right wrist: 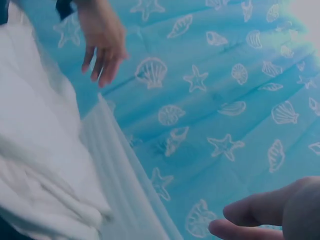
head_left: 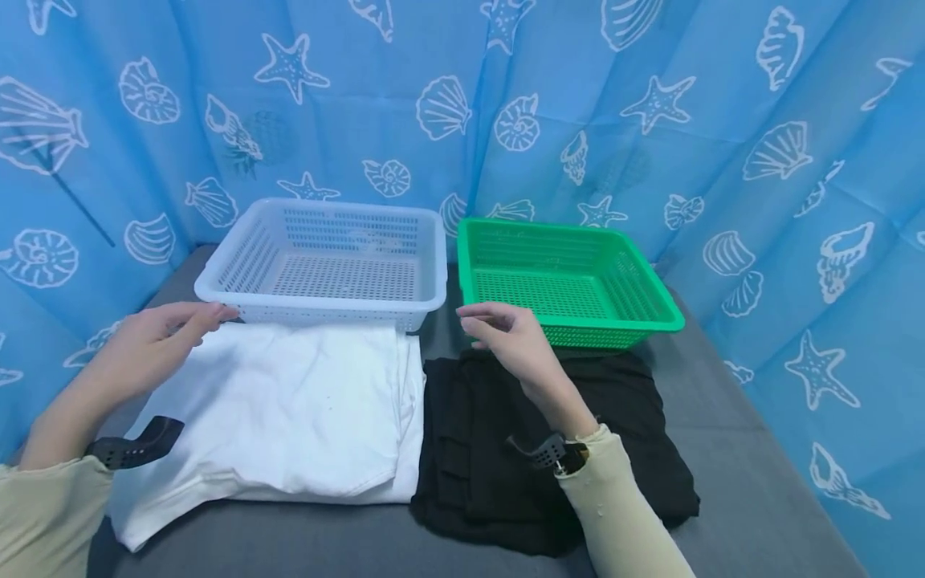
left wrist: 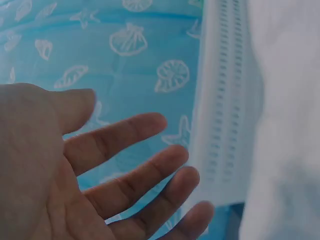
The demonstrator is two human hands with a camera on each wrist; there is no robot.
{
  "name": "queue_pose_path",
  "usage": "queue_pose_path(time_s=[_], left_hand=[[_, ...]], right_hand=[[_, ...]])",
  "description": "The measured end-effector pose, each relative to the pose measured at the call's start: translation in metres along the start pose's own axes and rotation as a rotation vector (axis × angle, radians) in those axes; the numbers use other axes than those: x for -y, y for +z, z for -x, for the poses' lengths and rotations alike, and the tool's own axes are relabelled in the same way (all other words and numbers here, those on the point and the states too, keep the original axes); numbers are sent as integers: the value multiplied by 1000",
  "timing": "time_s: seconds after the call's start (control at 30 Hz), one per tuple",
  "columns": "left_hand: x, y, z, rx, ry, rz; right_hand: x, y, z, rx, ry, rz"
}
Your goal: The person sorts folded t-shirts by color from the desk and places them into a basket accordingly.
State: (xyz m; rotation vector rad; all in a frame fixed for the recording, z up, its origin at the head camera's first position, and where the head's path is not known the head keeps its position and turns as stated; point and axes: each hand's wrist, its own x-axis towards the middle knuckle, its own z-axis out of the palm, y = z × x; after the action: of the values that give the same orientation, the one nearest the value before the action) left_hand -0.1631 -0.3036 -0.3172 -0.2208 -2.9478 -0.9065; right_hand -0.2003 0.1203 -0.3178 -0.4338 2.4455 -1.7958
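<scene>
Left hand [head_left: 155,341] and right hand [head_left: 509,341], fingers relaxed and holding nothing, hover near the far edges of white cloth [head_left: 303,409] and black cloth [head_left: 506,494]; tabletop [head_left: 744,482] extends rightward; right sleeve [head_left: 625,510] hides some black cloth.

From the right hand [head_left: 511,339], the green basket [head_left: 614,323] blocks 1 o'clock, though open on top; a slim gap to the white basket [head_left: 325,303] lies at 11, low black cloth [head_left: 520,474] at 5. From the left hand [head_left: 148,349], the white basket bars 2; how closely is hard to judge. The curtain [head_left: 564,72] closes 12.
</scene>
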Motion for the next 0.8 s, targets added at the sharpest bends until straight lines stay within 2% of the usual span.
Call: queue_pose_path(time_s=[0.2,0.27,0.4,0.5,0.63,0.7,0.8], left_hand=[[26,9,3,-14,-47,-19],[35,14,3,-28,-28,-19],[55,26,7,-94,38,-20],[67,35,8,-94,37,-14],[73,40,9,-22,-21,26],[74,40,10,-5,-42,49],[74,41,11,-38,-55,81]], right_hand=[[-6,21,-4,138,66,-134],[-9,29,-7,179,88,-160],[-17,45,-9,246,162,-198],[-21,55,-10,265,197,-195],[-25,63,-13,277,212,-190],[-26,66,-14,278,219,-183],[-28,71,-15,267,218,-141]])
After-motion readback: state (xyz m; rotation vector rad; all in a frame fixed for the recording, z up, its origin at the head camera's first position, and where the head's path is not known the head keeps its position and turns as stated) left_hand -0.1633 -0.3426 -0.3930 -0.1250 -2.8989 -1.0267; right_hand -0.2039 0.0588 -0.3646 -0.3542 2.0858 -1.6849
